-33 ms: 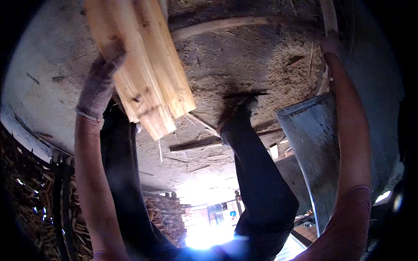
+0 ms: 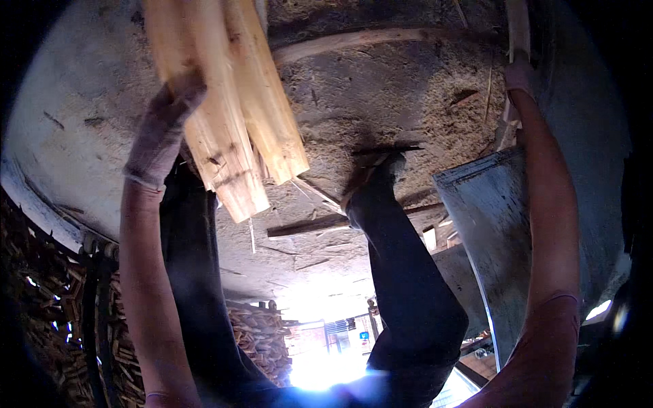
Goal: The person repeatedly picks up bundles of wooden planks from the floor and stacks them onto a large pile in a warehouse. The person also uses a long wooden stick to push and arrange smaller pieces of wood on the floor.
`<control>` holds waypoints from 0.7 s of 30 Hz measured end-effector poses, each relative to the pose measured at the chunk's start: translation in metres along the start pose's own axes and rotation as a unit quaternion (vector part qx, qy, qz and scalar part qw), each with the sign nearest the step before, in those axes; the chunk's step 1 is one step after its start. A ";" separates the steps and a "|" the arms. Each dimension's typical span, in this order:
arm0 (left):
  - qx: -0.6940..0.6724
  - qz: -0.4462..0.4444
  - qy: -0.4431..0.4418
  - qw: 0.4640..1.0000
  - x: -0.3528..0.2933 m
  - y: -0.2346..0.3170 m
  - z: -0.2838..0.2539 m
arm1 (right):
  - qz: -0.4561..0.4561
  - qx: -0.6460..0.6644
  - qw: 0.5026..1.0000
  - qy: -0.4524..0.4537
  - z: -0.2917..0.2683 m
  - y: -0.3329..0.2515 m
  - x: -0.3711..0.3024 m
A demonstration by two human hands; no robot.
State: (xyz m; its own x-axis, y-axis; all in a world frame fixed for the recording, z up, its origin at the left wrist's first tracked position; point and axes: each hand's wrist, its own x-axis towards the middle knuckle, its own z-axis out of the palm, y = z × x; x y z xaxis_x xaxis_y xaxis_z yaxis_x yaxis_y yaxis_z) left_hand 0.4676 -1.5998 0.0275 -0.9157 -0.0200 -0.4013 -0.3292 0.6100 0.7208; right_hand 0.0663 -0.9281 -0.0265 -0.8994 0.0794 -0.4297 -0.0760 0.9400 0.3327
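My left hand (image 2: 169, 112), in a greyish work glove, is closed on the left edge of several pale wooden boards (image 2: 228, 115). The boards hang side by side over the floor, their near ends uneven, and their far ends run out of the picture. At the upper right my right hand (image 2: 520, 80), also gloved, is wrapped around a long narrow wooden strip (image 2: 518, 30). The fingers of that hand are small and dim. Below it, a blue-grey panel (image 2: 486, 224) stands beside my right forearm.
Sawdust (image 2: 456, 102) and thin splinters cover the dirty floor. A dark wooden batten (image 2: 309, 226) lies near my foot, and a curved strip (image 2: 360, 41) lies farther off. Stacked wood pieces (image 2: 258, 336) stand at the lower left, beside a glaring bright opening.
The boards and my left hand have shifted slightly right. A gap between the boards' near ends has widened a little. My right hand has barely moved.
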 end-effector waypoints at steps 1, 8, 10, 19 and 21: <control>-0.295 -0.197 0.015 0.935 0.003 0.034 0.011 | -0.014 -0.008 1.000 0.007 -0.001 0.005 -0.003; -0.147 -0.295 0.269 0.905 -0.026 0.031 0.033 | -0.035 -0.076 0.996 0.013 -0.014 -0.038 -0.027; -0.093 -0.190 0.314 0.925 -0.027 0.029 0.036 | 0.013 -0.011 0.999 -0.037 0.009 -0.014 0.003; -0.161 -0.262 0.363 0.879 -0.042 -0.002 0.024 | -0.029 0.165 0.983 -0.071 0.050 -0.010 -0.006; -0.143 -0.291 0.339 0.883 -0.046 -0.024 0.026 | 0.014 0.366 0.926 -0.091 0.065 -0.038 -0.052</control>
State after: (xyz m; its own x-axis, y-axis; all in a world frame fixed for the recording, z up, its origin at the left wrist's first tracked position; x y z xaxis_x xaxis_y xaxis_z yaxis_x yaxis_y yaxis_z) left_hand 0.5231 -1.5931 0.0141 -0.4678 -0.7929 -0.3904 -0.7459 0.1172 0.6556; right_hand 0.1437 -0.9468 -0.0712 -0.8040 0.0996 -0.5862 0.3190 0.9042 -0.2839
